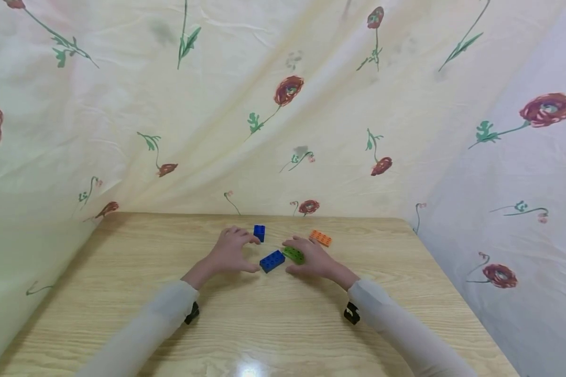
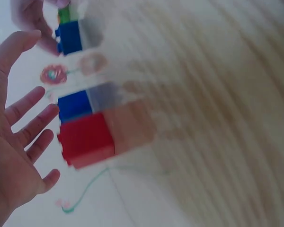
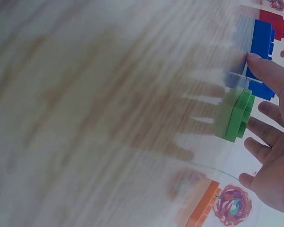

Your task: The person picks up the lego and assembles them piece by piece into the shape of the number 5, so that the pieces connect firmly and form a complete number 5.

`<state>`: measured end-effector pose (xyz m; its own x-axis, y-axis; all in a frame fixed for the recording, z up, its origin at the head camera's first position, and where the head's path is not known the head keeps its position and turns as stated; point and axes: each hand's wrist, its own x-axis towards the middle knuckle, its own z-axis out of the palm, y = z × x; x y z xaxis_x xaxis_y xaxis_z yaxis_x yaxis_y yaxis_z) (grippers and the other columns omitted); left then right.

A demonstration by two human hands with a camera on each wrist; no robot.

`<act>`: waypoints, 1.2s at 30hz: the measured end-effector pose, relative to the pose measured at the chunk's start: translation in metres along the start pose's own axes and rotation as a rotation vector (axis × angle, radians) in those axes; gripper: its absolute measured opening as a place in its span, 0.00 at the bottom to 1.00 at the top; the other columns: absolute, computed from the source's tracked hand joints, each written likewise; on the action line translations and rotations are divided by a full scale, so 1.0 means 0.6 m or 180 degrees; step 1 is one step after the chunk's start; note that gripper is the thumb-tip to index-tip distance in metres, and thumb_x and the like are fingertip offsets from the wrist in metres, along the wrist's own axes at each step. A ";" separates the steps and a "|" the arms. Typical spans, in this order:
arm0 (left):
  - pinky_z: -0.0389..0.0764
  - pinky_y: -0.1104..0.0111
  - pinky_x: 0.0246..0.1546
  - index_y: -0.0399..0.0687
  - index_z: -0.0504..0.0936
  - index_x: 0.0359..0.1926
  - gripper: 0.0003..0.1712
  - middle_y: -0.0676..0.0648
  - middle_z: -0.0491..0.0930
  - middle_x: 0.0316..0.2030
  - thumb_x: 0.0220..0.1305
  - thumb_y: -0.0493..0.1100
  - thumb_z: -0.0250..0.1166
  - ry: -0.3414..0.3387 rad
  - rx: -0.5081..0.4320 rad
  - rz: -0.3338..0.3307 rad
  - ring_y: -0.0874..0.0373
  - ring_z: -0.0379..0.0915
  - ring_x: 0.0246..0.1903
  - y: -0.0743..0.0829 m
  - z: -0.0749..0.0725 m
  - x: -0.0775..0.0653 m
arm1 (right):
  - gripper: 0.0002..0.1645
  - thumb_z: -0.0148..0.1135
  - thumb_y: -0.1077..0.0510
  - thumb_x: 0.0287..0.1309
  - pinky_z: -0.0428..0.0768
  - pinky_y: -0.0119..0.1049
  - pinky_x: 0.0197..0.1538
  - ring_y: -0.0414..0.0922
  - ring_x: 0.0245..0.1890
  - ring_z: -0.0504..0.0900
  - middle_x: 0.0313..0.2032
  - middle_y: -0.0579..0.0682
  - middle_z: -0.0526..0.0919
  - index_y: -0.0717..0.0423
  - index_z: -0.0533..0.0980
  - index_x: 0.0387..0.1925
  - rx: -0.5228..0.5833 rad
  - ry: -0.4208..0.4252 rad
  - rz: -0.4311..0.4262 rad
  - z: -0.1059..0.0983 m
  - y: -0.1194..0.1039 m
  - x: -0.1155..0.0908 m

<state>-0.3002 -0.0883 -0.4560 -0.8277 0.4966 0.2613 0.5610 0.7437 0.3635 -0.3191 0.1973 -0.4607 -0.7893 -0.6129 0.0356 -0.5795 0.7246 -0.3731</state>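
Green brick (image 1: 293, 255) kinda crowds the nearer blue brick (image 1: 272, 261), which runs lengthwise near-left to far-right. Left hand (image 1: 232, 251), right hand (image 1: 315, 256): spread wide.

The long blue brick (image 1: 272, 261) between my left hand (image 1: 233, 252) and my right hand (image 1: 313, 256) looks like smooth plastic, bumpy on top. The green brick (image 1: 293, 255) by my right hand, the orange brick (image 1: 322, 238) past it and the red brick (image 2: 87, 141) beside my left hand look like plastic too. Under my hands, the table (image 1: 264, 319) looks like wood, streaky, smooth and shiny enough to mirror the bricks. My sleeves (image 1: 167, 306) look like dull cloth. The wrinkly sheet (image 1: 207, 110) past my hands could be cloth or plastic.
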 end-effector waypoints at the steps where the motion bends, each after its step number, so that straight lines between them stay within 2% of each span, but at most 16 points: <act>1: 0.61 0.40 0.67 0.52 0.84 0.56 0.36 0.47 0.81 0.56 0.48 0.64 0.77 -0.0025 0.0037 -0.0002 0.46 0.69 0.59 0.004 0.003 0.003 | 0.39 0.73 0.49 0.61 0.51 0.70 0.74 0.59 0.77 0.61 0.71 0.56 0.72 0.53 0.71 0.70 0.0012 0.0021 -0.0004 -0.001 0.000 0.000; 8: 0.56 0.41 0.69 0.53 0.85 0.50 0.32 0.49 0.84 0.51 0.48 0.64 0.78 -0.0037 0.0137 -0.0003 0.48 0.70 0.56 0.021 0.022 0.014 | 0.38 0.72 0.49 0.61 0.55 0.67 0.74 0.58 0.73 0.68 0.69 0.56 0.75 0.54 0.71 0.70 0.0032 0.0093 -0.0022 -0.002 0.001 0.008; 13: 0.56 0.39 0.70 0.53 0.86 0.45 0.29 0.49 0.84 0.47 0.47 0.64 0.79 0.0010 0.0198 -0.0048 0.48 0.70 0.55 0.026 0.027 0.017 | 0.37 0.71 0.51 0.62 0.66 0.58 0.72 0.55 0.70 0.73 0.68 0.54 0.77 0.55 0.72 0.69 0.0140 0.0121 -0.0065 -0.002 0.002 0.023; 16: 0.57 0.39 0.69 0.53 0.86 0.40 0.27 0.49 0.84 0.44 0.46 0.65 0.80 0.0029 0.0260 -0.0059 0.48 0.70 0.53 0.027 0.031 0.021 | 0.35 0.70 0.56 0.62 0.71 0.55 0.69 0.55 0.69 0.74 0.67 0.55 0.77 0.58 0.72 0.69 0.0247 0.0146 -0.0159 -0.006 0.000 0.035; 20: 0.58 0.40 0.69 0.55 0.85 0.34 0.24 0.51 0.83 0.40 0.46 0.65 0.80 0.0060 0.0302 -0.0062 0.50 0.70 0.50 0.026 0.037 0.025 | 0.34 0.68 0.60 0.62 0.73 0.56 0.68 0.56 0.68 0.74 0.66 0.58 0.77 0.60 0.71 0.69 0.0290 0.0205 -0.0273 -0.012 -0.005 0.054; 25: 0.57 0.39 0.69 0.56 0.84 0.30 0.21 0.54 0.80 0.35 0.46 0.63 0.80 0.0082 0.0292 -0.0073 0.51 0.69 0.49 0.025 0.039 0.025 | 0.33 0.68 0.58 0.63 0.74 0.55 0.67 0.57 0.67 0.76 0.65 0.59 0.78 0.61 0.72 0.68 0.0280 0.0295 -0.0337 -0.019 -0.015 0.079; 36: 0.57 0.39 0.68 0.56 0.85 0.29 0.18 0.54 0.81 0.34 0.46 0.60 0.81 -0.0040 0.0201 -0.0038 0.53 0.68 0.46 0.022 0.035 0.023 | 0.33 0.69 0.55 0.64 0.75 0.54 0.67 0.57 0.66 0.76 0.65 0.58 0.78 0.61 0.73 0.68 0.0371 0.0333 -0.0182 -0.015 -0.024 0.124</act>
<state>-0.3046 -0.0619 -0.4663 -0.8347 0.4928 0.2459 0.5494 0.7762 0.3093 -0.3714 0.1444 -0.4441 -0.7761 -0.6115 0.1539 -0.6014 0.6444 -0.4724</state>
